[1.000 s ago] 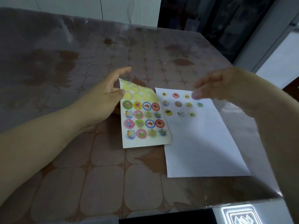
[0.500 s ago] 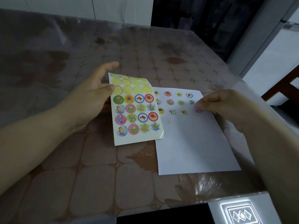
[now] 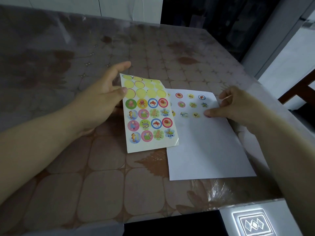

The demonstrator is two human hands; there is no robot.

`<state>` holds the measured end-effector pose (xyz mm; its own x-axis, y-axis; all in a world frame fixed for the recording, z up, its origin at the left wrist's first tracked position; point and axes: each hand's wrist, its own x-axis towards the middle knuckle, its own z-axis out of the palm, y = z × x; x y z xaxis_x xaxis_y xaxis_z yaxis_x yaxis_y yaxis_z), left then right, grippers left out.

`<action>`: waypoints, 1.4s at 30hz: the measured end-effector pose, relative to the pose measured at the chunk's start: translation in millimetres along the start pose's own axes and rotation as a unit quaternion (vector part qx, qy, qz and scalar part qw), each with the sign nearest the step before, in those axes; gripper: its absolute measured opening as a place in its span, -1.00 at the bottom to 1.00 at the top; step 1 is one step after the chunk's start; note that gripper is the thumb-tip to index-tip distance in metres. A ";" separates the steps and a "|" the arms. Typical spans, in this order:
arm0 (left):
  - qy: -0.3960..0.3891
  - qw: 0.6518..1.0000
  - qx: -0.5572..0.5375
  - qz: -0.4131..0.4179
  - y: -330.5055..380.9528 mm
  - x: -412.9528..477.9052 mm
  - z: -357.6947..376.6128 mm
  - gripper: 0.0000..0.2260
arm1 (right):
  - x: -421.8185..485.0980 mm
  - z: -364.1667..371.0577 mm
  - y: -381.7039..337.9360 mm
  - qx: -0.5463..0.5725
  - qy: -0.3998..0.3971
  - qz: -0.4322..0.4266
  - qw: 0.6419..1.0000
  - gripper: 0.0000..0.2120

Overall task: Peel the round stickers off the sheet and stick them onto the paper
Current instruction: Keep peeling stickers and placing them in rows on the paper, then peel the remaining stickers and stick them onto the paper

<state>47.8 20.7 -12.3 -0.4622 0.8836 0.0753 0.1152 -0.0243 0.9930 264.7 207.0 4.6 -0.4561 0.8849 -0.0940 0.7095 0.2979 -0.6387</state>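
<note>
the sticker sheet (image 3: 150,114) is held tilted in the left hand (image 3: 102,101) while a pink sticker (image 3: 207,116) is pinched onto the paper (image 3: 209,147) by the right hand (image 3: 226,106), best pressed flat from centre outward

A home dining area: a worktop (image 3: 105,181) under a brown patterned cloth and clear plastic cover, a wooden chair (image 3: 301,94) at its far right, white cabinet doors (image 3: 68,5) and a dark doorway (image 3: 213,19) behind.
</note>
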 end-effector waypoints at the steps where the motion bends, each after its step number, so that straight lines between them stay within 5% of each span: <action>1: -0.005 1.000 -0.001 0.000 0.6 -0.3 0.3 -0.58 | 2.7 -0.9 -0.9 -0.017 -0.014 0.005 1.000 -0.52; 7: -0.009 1.000 0.005 0.011 2.3 -2.1 -0.6 -0.57 | 2.4 -8.9 -24.3 -0.058 -0.027 -0.049 0.997 -0.79; 16: 0.000 0.999 0.025 0.020 0.3 0.2 -3.2 -0.59 | -30.6 52.4 -87.8 -0.015 -0.029 -0.361 0.932 -0.89; 28: -0.022 0.998 -0.046 -0.031 5.4 -2.9 -1.4 -0.57 | -29.5 99.2 -75.8 0.058 0.108 -0.391 0.912 -0.77; 42: -0.050 0.997 0.026 0.048 10.9 -8.6 0.3 -0.49 | -31.4 97.5 -76.4 0.060 0.158 -0.433 0.885 -0.89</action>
<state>53.3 12.9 -2.2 -0.3574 0.9205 0.1581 0.2013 -0.0894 0.9754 172.5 121.6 -18.1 -0.6145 0.4048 0.6772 0.0956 0.8902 -0.4454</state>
